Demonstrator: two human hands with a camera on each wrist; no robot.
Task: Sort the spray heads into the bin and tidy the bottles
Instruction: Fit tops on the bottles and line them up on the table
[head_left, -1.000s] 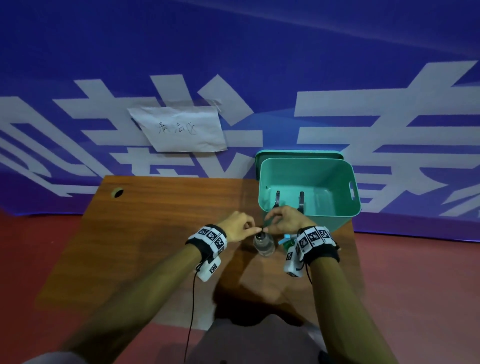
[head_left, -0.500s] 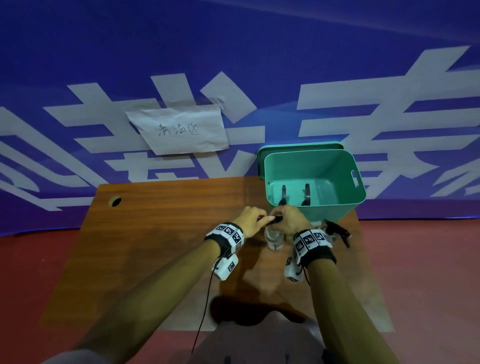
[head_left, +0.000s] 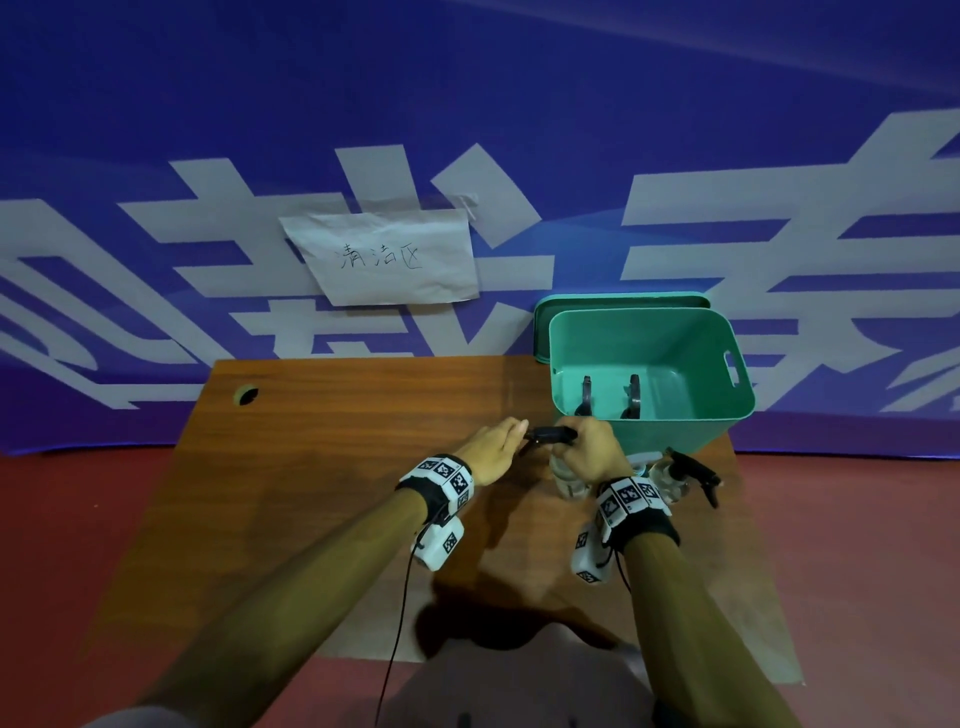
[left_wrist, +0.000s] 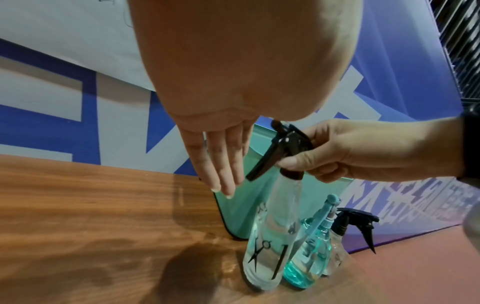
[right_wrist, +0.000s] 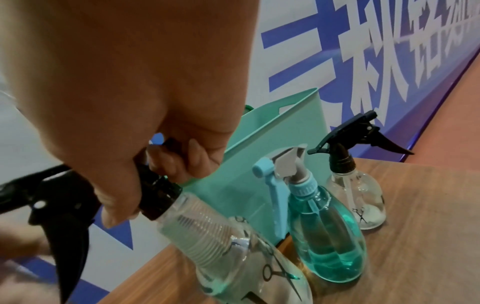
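A tall clear plastic bottle (left_wrist: 270, 246) with ribbed sides near its neck and little black scissors and comb pictures on it stands on the brown wood-grain surface (head_left: 337, 467), just in front of the green plastic bin (head_left: 727, 410). On its neck sits a black plastic spray head (left_wrist: 283, 148) with a long thin trigger. The right hand (left_wrist: 350, 150) comes in from the side, and its curled fingers and thumb wrap round the black spray head at the collar; that grip is closed on it. The left hand (left_wrist: 221, 164) is just beside the trigger with its fingers straight, close together and pointing down, so its grip is open and it holds nothing. Next to the tall bottle stands a see-through blue-green bottle (right_wrist: 330, 236) with blue water inside and a light blue and grey spray head (right_wrist: 283, 166). Beyond that one is a small round clear bottle (right_wrist: 361, 197) with its own black spray head (right_wrist: 355, 133) on top. The bin has smooth walls, round corners and a handle slot (head_left: 732, 366), and two dark spray heads (head_left: 610, 397) lie inside it. A wrinkled white paper sign (head_left: 384, 257) with handwriting hangs on the blue and white wall (head_left: 519, 104).
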